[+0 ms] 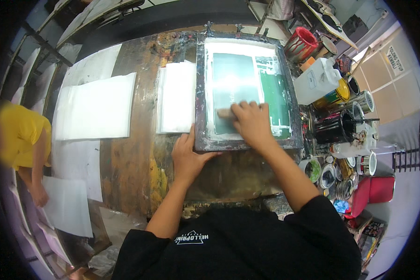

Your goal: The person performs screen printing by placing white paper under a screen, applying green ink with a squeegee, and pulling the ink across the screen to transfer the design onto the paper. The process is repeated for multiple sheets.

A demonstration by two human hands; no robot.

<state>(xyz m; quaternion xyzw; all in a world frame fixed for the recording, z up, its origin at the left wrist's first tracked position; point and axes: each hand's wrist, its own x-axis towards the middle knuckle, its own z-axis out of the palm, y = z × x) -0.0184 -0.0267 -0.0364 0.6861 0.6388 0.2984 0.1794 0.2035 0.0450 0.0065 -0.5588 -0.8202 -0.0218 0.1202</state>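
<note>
I see right hand gripping small brown block | left hand spread, against dark rectangular frame corner | risk, I judge: slack bracing could let frame shift.

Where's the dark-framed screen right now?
In the head view, the dark-framed screen lies on the worktable, right of centre, between a white paper stack on its left and a translucent jug; the left hand is at its lower-left corner.

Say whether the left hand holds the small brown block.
No, the left hand is at a corner of the dark rectangular frame, while the right hand grips the block.
</note>
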